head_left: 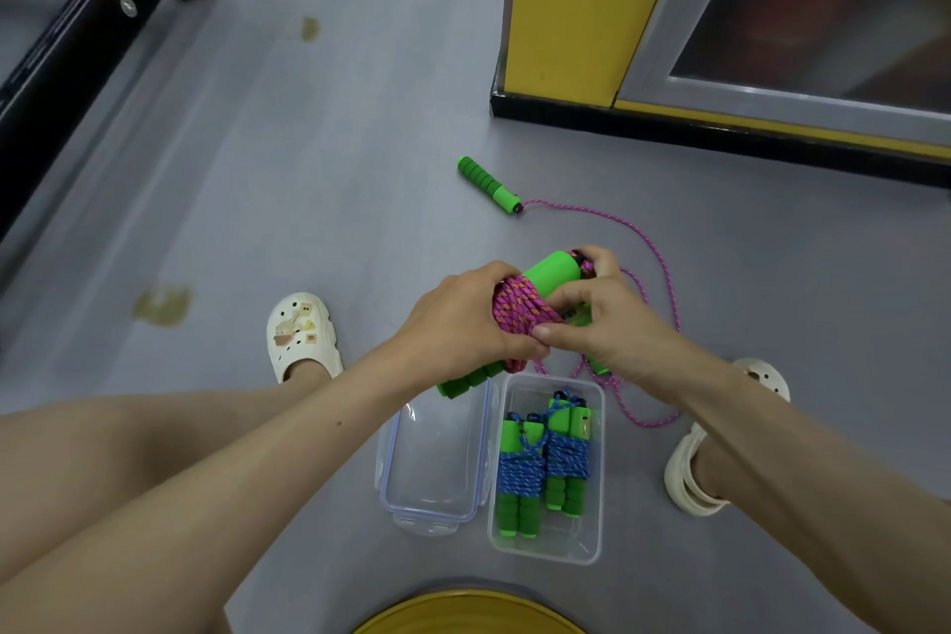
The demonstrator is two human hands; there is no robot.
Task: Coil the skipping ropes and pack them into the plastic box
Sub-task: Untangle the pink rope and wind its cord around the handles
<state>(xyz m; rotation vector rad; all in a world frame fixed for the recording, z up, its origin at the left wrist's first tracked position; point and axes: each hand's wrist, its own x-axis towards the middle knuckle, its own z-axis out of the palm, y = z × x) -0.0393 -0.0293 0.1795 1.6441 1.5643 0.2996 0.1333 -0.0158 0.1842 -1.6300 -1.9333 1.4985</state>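
Bare forearms reach in from six o'clock, and both hands work above the clear rectangular plastic box (592,551) on the grey floor. Left hand (463,319) has its grip wrapped tight around the green foam handle wound with pink braided skipping rope (520,312), steadying the bundle so turns stay snug. Right hand (612,319) pinches the pink cord against the coil, probably feeding the next wrap. Slack trails toward one o'clock to a second green foam handle (488,184) lying free. Two blue-rope bundles (545,466) already sit inside the box, beside its clear lid (437,458).
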